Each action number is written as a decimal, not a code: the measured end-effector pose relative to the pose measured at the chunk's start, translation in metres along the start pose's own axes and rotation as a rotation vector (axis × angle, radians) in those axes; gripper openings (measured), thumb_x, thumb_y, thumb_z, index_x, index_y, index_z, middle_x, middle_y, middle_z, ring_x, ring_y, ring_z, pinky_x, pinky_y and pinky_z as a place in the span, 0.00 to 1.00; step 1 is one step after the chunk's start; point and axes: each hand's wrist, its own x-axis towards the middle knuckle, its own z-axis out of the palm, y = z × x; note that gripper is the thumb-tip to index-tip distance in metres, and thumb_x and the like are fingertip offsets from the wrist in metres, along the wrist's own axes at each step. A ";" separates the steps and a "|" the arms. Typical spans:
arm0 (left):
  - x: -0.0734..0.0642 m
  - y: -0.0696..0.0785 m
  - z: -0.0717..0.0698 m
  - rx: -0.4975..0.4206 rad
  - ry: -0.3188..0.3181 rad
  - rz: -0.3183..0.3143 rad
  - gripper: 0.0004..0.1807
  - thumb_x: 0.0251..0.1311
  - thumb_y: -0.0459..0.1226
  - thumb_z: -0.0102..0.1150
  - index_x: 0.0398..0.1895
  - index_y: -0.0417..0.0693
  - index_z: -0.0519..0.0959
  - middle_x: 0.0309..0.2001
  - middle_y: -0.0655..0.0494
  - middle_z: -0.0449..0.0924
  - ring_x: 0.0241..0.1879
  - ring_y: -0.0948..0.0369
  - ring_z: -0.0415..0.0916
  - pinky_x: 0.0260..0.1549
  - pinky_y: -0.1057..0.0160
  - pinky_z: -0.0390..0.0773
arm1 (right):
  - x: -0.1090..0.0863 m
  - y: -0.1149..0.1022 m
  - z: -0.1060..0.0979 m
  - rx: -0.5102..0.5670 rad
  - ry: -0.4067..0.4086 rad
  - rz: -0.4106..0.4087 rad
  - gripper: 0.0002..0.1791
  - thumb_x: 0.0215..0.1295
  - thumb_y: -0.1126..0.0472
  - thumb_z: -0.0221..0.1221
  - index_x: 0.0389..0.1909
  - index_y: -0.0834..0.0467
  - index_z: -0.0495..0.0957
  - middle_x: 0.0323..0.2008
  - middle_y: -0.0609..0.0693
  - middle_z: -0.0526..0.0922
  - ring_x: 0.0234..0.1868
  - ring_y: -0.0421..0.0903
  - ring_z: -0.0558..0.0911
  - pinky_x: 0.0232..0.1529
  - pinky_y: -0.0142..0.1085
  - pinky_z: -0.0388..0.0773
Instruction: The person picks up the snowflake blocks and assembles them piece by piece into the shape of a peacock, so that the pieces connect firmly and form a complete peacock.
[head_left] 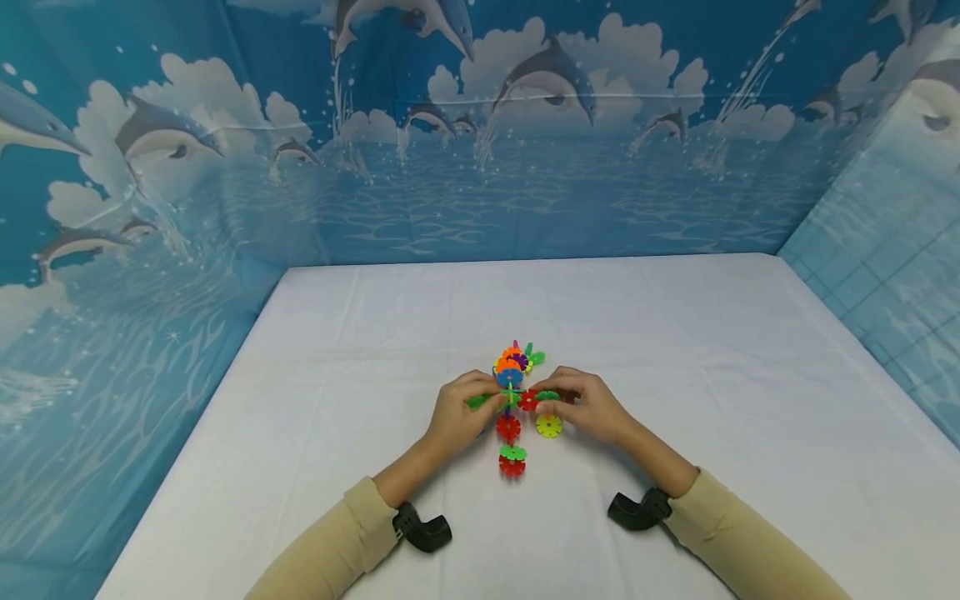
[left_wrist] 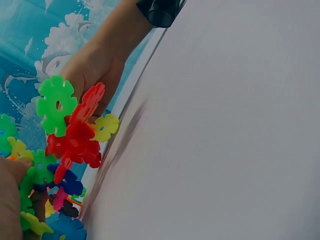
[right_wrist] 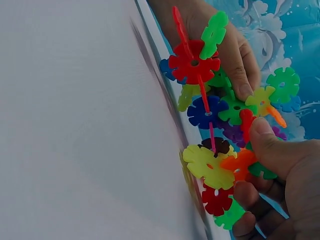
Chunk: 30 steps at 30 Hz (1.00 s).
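Observation:
Between my two hands is a many-coloured figure of interlocking notched plastic discs (head_left: 508, 427), over the white table. My left hand (head_left: 459, 411) pinches its left side by the green discs (head_left: 477, 402), thumb and fingers near the middle. On the other side, my right hand (head_left: 588, 406) grips the right arm, around a red disc (head_left: 528, 400) and a green one. A yellow disc (head_left: 549, 426) hangs below those fingers. In the right wrist view, my right thumb presses near a red disc (right_wrist: 246, 125), above an orange disc (right_wrist: 240, 164). Palms hide parts of the figure.
A white cloth covers the table (head_left: 360, 333). Blue dolphin-print curtains (head_left: 487, 200) stand along its back and sides. Black wrist-camera mounts (head_left: 423, 529) sit on both forearms, beside beige sleeves (head_left: 330, 542).

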 end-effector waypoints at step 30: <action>-0.001 0.006 0.002 -0.082 0.070 -0.066 0.02 0.56 0.25 0.65 0.30 0.37 0.85 0.34 0.49 0.83 0.38 0.55 0.80 0.42 0.60 0.80 | 0.001 -0.004 0.008 0.075 0.018 0.072 0.11 0.61 0.67 0.65 0.45 0.62 0.84 0.33 0.47 0.80 0.29 0.43 0.70 0.29 0.32 0.68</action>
